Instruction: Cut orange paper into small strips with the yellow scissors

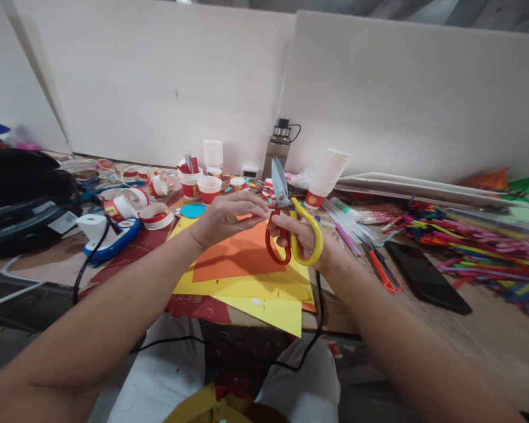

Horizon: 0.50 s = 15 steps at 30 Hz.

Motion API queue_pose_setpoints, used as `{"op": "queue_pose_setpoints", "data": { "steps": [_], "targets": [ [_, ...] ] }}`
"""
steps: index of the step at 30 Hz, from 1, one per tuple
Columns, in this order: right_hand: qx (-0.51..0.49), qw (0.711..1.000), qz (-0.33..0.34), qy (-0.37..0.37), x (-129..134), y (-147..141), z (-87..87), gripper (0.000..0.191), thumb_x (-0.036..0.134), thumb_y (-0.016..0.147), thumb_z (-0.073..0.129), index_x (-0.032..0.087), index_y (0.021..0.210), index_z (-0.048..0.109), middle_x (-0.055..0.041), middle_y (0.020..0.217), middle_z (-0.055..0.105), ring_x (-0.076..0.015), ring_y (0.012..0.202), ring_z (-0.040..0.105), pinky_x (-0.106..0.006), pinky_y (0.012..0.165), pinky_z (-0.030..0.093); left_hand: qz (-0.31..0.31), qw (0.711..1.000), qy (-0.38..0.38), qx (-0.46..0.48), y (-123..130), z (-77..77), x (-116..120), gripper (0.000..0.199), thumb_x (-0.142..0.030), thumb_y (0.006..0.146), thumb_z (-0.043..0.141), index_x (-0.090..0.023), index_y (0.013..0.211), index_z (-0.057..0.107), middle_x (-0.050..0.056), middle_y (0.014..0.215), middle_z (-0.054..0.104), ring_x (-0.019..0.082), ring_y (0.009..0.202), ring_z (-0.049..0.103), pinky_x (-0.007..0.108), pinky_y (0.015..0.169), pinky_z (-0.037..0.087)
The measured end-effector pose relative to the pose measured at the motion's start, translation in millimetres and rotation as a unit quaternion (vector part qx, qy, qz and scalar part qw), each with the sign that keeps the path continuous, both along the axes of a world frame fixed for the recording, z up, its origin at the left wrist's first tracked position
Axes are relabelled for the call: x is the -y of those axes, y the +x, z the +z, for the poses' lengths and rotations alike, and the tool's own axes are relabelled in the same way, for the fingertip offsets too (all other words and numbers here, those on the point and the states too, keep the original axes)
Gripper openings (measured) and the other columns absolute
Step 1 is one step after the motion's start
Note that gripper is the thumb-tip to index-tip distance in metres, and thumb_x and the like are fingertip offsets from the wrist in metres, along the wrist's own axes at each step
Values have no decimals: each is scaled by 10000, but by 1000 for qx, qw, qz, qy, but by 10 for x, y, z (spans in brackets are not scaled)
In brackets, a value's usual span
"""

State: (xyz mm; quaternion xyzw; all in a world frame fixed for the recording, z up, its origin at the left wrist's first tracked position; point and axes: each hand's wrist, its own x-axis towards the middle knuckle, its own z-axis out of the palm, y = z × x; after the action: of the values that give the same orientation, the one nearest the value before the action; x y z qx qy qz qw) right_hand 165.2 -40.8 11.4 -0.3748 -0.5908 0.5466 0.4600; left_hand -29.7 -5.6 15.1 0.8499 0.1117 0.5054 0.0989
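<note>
My right hand is wrapped round a pair of scissors, which have one yellow and one red handle loop. Their grey blades point up and look nearly closed. Close beside it, my left hand is stretched out with long, straight fingers, its fingertips reaching the fingers of my right hand. Whether anything small lies between those fingertips is hidden. Below both hands, an orange sheet of paper lies on several yellow sheets. A blue paper disc is at the left edge of the sheets.
Behind the paper stand red-and-white paper cups, a stack of cups and a bottle. To the right are an orange utility knife, a phone and colourful pipe cleaners. Cut cup rings and a black bag sit left.
</note>
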Motion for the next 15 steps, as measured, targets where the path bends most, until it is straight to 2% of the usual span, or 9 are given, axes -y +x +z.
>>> {"op": "queue_pose_setpoints", "data": {
  "steps": [3, 9, 13, 15],
  "targets": [
    [16, 1000, -4, -17, 21, 4, 28, 255, 369, 704, 707, 147, 739, 585, 19, 608, 548, -61, 482, 480, -183, 420, 351, -9, 1000, -13, -14, -14, -16, -2, 130, -187, 803, 634, -221, 887, 727, 83, 977, 712, 160, 924, 658, 313, 849, 525],
    [13, 998, -31, -48, 68, -30, 84, 227, 325, 639, 714, 158, 688, 569, 20, 578, 537, -70, 473, 470, -197, 418, 353, -20, 999, -35, -21, -23, -25, 5, 123, -197, 800, 640, -235, 874, 731, 82, 1014, 706, 163, 935, 659, 323, 863, 522],
    [41, 997, -69, -16, 106, -56, 100, 185, 315, 678, 661, 173, 659, 544, 16, 533, 519, -82, 451, 459, -207, 392, 337, -21, 998, -57, -7, 12, -31, 1, 110, -210, 793, 650, -233, 868, 726, 81, 1038, 696, 174, 997, 636, 346, 910, 493],
    [38, 995, -94, 18, 106, -59, 90, 170, 316, 702, 653, 181, 709, 550, 23, 542, 517, -89, 458, 468, -212, 393, 353, -3, 994, -105, 15, 53, -44, 6, 145, -228, 773, 673, -218, 913, 710, 92, 1095, 677, 188, 1057, 607, 356, 927, 476]
  ]
}}
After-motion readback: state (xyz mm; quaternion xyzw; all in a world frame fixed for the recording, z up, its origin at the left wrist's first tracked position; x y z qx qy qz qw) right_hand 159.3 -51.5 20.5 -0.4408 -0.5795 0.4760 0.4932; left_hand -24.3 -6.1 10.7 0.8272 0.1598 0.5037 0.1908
